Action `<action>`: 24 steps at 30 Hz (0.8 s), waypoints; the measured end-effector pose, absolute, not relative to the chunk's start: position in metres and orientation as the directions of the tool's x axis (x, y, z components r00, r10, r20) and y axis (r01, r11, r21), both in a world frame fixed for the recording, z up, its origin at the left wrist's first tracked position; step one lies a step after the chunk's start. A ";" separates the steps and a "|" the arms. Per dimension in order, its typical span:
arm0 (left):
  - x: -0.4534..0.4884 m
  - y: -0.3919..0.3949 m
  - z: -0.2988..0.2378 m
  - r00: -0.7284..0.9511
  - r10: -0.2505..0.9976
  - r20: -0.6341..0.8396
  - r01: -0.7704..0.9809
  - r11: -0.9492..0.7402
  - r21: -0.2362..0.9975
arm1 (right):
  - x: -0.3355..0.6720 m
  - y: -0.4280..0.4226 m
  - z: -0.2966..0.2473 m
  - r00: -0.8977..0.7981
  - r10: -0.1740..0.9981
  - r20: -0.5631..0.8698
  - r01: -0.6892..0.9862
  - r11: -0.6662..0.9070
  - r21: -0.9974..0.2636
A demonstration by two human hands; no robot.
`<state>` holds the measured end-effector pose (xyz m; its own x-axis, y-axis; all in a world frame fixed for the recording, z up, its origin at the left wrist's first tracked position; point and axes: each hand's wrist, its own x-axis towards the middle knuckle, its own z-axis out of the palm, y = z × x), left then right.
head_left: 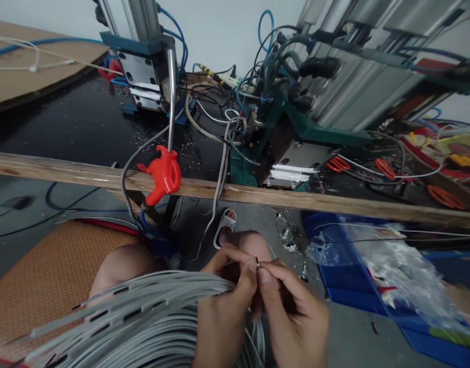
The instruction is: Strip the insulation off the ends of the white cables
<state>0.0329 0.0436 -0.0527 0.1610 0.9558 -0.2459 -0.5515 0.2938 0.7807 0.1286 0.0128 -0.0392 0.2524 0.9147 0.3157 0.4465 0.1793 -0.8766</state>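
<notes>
Here, at lower centre of the frame, your left hand (223, 301) and right hand (292, 306) both pinch the tip of one thin grey wire (257, 264). Its length runs leftward into the bundle of grey cables (142, 317) on your lap, nearer the left hand.

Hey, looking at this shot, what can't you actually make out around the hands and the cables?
Head view only:
- Wire tip between left hand and right hand: too small to identify.
- Gray cables: cut off by the bottom edge.
- Blue bin contents: blurred, covered by clear plastic.
- Foot: partly hidden behind the knee.
</notes>
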 end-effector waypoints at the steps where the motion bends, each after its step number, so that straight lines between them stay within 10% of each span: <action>1: 0.031 0.046 -0.052 0.189 0.950 -0.247 -0.576 0.311 0.756 | 0.134 0.013 -0.036 0.198 0.924 0.327 0.449 0.211 -0.868; 11: 0.026 0.055 -0.040 0.185 0.901 -0.394 -0.630 0.416 0.656 | 0.197 0.017 -0.010 -0.561 0.760 0.328 0.698 0.648 -0.306; 24: 0.031 0.062 -0.044 0.027 0.879 -0.475 -0.697 0.357 0.621 | 0.213 0.102 -0.026 -0.008 0.517 0.856 0.835 0.474 -0.279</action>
<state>0.0314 0.0623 -0.0439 0.0270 0.8794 -0.4753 -0.6973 0.3573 0.6214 0.2126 0.1017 -0.0262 -0.0078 0.5170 0.8559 0.8350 0.4743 -0.2789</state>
